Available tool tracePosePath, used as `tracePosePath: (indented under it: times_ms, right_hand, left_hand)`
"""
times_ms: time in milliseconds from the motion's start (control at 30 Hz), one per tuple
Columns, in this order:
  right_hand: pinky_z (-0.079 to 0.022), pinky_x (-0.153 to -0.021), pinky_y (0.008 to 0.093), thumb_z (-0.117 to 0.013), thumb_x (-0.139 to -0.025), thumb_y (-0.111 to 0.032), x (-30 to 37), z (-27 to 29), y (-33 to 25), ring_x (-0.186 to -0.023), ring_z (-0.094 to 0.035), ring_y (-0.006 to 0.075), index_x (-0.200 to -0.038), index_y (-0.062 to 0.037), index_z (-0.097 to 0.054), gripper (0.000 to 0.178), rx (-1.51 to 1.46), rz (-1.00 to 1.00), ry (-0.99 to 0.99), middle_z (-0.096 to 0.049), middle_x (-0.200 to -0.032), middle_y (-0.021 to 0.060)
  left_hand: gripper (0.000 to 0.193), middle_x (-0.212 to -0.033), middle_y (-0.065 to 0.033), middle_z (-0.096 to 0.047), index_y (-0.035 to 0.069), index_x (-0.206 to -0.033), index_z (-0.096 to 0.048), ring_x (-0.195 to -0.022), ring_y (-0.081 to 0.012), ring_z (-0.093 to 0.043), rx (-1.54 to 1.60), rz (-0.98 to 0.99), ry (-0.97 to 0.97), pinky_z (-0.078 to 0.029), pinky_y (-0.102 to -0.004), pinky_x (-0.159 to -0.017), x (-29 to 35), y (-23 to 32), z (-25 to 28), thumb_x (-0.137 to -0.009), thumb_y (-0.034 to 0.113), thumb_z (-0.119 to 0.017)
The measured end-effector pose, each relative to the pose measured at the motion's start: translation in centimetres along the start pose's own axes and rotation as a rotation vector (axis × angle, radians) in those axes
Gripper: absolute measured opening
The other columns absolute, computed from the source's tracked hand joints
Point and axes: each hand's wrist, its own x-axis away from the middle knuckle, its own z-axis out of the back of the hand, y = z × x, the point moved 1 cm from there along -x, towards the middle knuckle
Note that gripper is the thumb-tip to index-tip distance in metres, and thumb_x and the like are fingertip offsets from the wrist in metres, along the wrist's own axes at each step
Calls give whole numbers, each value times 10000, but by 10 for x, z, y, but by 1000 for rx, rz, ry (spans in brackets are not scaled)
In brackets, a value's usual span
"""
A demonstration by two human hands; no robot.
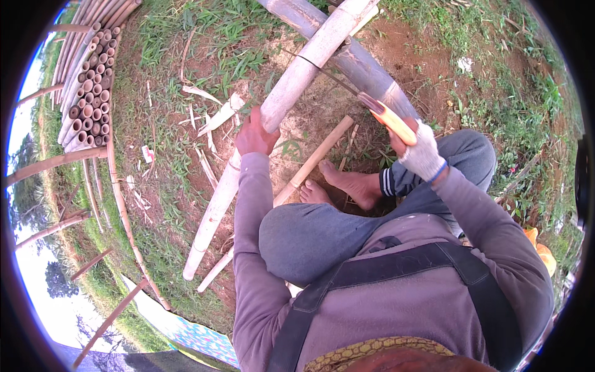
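Observation:
A pale bamboo pole [297, 80] slants across a thicker grey bamboo pole [372, 68]. My bare left hand [257, 132] is closed round the pale pole below the crossing. Past that hand, a pale bamboo length [214, 217] continues to the lower left; the hand hides whether it is the same pole. My right hand [418, 149], in a white knitted glove, grips the orange handle [393, 121] of a handsaw. The saw's thin dark blade [338, 80] reaches across the pale pole, between my left hand and the crossing.
A thinner bamboo stick [322, 149] lies beside my bare feet [350, 186]. Pale bamboo strips [223, 115] litter the grass and soil left of the pole. At the far left, a stack of cut bamboo [90, 102] rests on a bamboo frame [118, 198].

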Motion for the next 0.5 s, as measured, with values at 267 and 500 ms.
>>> tracePosePath:
  times_ms: [267,500]
  right_hand:
    - [-564,-669,442,-759,-908,-182,-36,-25,-7,-784,-737,319,-993,-99,-734,122,-301,-279,0,-710,-840,134]
    - [-543,-650,434,-757,-971,-214,-77,-56,10,-740,-707,336,-951,-64,-678,171,-141,-272,-55,-705,-791,124]
  left_hand:
    - [864,-1276,-212,-722,176,-1514,-512,-1125,-443,-719,-17,16,23,-585,-552,-927,-3,-1,5,-761,352,-898]
    - [882,-1292,-198,-724,188,-1530,-513,-1143,-433,-720,-13,-15,9,-583,-551,-945,-7,10,0,-760,383,-897]
